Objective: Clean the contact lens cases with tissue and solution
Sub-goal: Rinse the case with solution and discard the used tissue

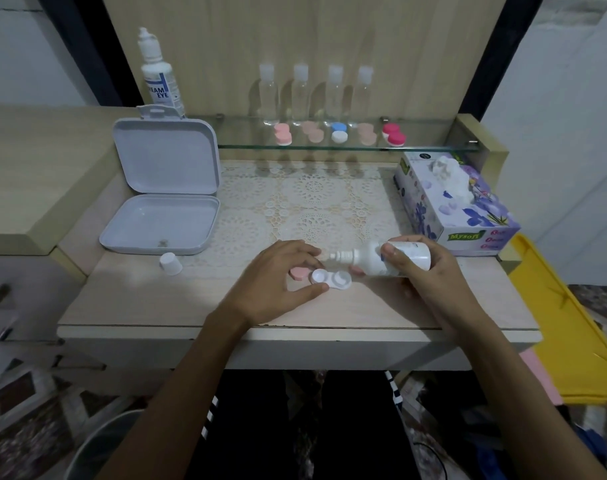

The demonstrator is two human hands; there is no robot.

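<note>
A white contact lens case [332,279] with both wells uncovered lies on the table near its front. A pink lid [299,273] lies just left of it. My left hand [277,278] arches over the case, thumb touching its near edge and fingers curved above the far side. My right hand [430,275] grips a white solution bottle [388,259] tipped sideways, its nozzle pointing left above the case. The bottle's white cap [170,263] stands on the table at the left. A tissue box [457,206] with a tissue sticking up sits at the right.
An open grey plastic box [163,202] stands at the left, a tall solution bottle [160,74] behind it. A glass shelf [433,147] at the back holds several clear bottles and several coloured lens cases [340,131]. A lace mat [312,202] covers the table's middle. A yellow bin [568,337] stands right.
</note>
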